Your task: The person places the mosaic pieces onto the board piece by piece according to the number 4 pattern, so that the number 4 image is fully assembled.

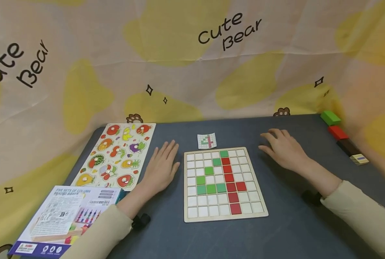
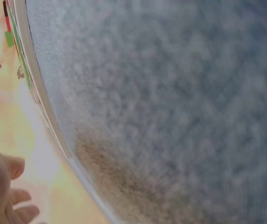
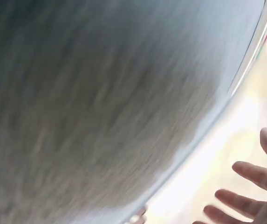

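Note:
A wooden grid board (image 1: 225, 219) lies on the dark table, filled with white squares plus a pattern of green squares (image 1: 209, 171) and red squares (image 1: 229, 177). Just behind it is a small pattern card (image 1: 207, 141) printed with a similar green and red figure. My left hand (image 1: 161, 167) is left of the board, palm down, fingers straight, holding nothing. Off the board's right side, my right hand (image 1: 284, 149) hovers with spread, slightly bent fingers and nothing in them. Both wrist views show mostly blurred table, with fingers (image 3: 254, 175) of the right hand extended.
A fruit picture sheet (image 1: 118, 154) lies at the left, beside my left hand. In front of it is a box (image 1: 59, 219), partly under my left sleeve. Green (image 1: 330, 117), red (image 1: 338, 132), black and pale blocks line the right edge. A printed cloth (image 1: 179, 61) hangs behind the table.

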{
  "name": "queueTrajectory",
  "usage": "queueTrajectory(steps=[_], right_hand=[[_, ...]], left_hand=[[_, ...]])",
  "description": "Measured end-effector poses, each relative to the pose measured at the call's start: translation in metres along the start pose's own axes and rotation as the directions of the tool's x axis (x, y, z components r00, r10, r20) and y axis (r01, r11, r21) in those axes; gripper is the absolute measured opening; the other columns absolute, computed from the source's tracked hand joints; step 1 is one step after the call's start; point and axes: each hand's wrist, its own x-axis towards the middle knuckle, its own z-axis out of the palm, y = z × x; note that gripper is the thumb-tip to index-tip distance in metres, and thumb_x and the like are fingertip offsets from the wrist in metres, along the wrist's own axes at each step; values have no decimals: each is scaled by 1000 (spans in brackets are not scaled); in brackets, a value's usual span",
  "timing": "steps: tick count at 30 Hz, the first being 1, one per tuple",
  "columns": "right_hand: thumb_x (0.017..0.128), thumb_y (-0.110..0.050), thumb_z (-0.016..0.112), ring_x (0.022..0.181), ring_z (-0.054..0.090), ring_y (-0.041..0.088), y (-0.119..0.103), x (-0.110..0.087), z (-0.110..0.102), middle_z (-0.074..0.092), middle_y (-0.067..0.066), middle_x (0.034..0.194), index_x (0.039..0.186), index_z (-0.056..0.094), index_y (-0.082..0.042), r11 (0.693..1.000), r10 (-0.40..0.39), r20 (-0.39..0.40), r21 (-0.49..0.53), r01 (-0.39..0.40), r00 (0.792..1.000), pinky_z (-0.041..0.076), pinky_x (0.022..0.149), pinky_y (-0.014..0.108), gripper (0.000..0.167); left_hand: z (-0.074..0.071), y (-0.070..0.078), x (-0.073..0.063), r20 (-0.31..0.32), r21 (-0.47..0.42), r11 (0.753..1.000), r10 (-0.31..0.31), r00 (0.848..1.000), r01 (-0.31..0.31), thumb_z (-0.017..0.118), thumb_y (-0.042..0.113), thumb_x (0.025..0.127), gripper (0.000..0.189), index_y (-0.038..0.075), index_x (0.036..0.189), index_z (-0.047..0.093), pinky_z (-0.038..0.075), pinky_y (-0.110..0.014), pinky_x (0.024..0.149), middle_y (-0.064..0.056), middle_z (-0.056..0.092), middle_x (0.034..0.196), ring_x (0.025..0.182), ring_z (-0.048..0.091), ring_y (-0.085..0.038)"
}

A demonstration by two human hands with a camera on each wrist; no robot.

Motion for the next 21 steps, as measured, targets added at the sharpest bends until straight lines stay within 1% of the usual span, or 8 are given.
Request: queueTrajectory(steps=[2,3,5,9,12,17,21], right_hand=[[99,-40,57,132,37,58,10,1,-2,39,33,148,144,48,-6,998,62,45,0,-62,997,39,97,72,57],[99,-44,55,135,31,59,14,1,-2,34,33,152,148,44,-8,996,87,68,-3,-87,994,35,100,75,61],[99,-51,52,141,22,60,17,0,-2,25,32,157,153,37,-12,994,109,97,-15,-108,989,27,104,78,68],[96,-62,47,146,7,61,17,0,0,12,28,164,158,26,-20,996,88,145,-32,-84,985,14,107,81,77],[95,-65,47,147,1,61,15,-1,1,7,26,165,159,22,-24,998,58,159,-25,-54,986,11,106,83,81],[94,-66,48,147,-4,60,13,-2,1,2,26,166,160,18,-27,999,44,162,-20,-41,986,9,106,84,82],[93,-67,47,147,-7,60,14,-2,1,0,26,166,160,16,-28,999,44,172,-24,-41,984,8,105,84,83]], left_hand=[[1,1,-1,-49,36,999,-32,998,34,52,34,102,61,10,155,33,20,-58,124,-11,28,164,153,23,-35],[2,0,-2,-50,44,998,-48,998,50,50,37,102,61,12,156,32,19,-58,124,-11,26,165,154,20,-35],[5,0,-2,-29,48,996,-74,997,75,48,43,102,64,15,157,29,15,-61,123,-12,20,167,156,13,-36],[10,-1,-5,25,40,991,-130,991,129,47,51,100,72,19,159,21,5,-67,122,-14,7,169,156,-2,-39],[12,0,-6,39,34,984,-174,984,173,49,56,98,78,20,160,17,-1,-70,119,-15,1,169,155,-10,-41],[14,0,-8,52,38,972,-233,971,231,49,65,94,88,21,161,12,-5,-73,117,-15,-3,169,154,-14,-42],[14,1,-8,68,25,969,-248,966,247,48,67,93,90,21,161,10,-7,-74,116,-15,-5,169,154,-16,-42]])
